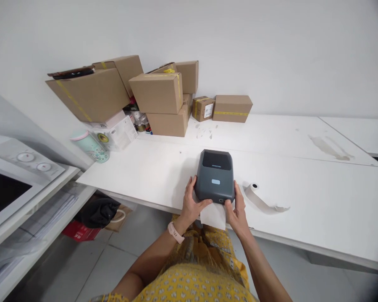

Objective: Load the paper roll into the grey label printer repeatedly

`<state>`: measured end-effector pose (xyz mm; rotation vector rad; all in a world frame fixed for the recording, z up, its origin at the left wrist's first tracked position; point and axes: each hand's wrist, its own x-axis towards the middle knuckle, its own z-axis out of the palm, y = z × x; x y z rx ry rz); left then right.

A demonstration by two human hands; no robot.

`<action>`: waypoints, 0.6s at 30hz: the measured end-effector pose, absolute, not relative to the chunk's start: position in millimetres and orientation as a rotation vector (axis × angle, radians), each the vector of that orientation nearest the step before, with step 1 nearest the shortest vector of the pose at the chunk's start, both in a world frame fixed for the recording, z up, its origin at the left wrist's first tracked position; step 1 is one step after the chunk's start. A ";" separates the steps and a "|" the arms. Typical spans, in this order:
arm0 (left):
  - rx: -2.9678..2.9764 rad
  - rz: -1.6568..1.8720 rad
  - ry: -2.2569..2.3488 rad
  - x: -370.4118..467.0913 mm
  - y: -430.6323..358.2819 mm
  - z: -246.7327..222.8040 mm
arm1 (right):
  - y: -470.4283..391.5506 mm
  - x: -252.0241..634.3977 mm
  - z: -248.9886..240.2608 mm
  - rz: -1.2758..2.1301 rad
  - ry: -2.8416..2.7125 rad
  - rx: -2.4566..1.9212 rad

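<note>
A dark grey label printer sits near the front edge of the white table, with a black window on its lid and a pale label plate below it. My left hand grips its left side, thumb along the front. On the opposite side my right hand holds the printer, thumb by the round button at the front corner. A strip of white paper hangs from beneath the printer's front over the table edge. To the right lies a small roll of white paper, partly unrolled.
Several cardboard boxes are stacked at the back left, and two more, including a long box, stand by the wall. A mint tumbler leans at the left. A microwave stands on a shelf further left. The table's front edge runs close to my body.
</note>
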<state>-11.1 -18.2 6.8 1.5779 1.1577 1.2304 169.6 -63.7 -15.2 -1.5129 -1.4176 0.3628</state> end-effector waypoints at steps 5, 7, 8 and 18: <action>1.597 1.210 1.152 -12.5 -19.9 17.0 | -64.7 171.9 -9.2 0.366 -1.444 -1.518; 1.617 1.199 1.143 -15.4 -17.2 27.7 | -62.6 175.1 -0.5 0.346 -1.457 -1.511; 1.634 1.201 1.131 -17.0 -13.8 34.5 | -59.9 177.1 6.4 0.325 -1.467 -1.503; 1.645 1.152 1.166 -3.2 56.9 56.3 | 42.6 195.9 116.5 0.017 -1.436 -1.453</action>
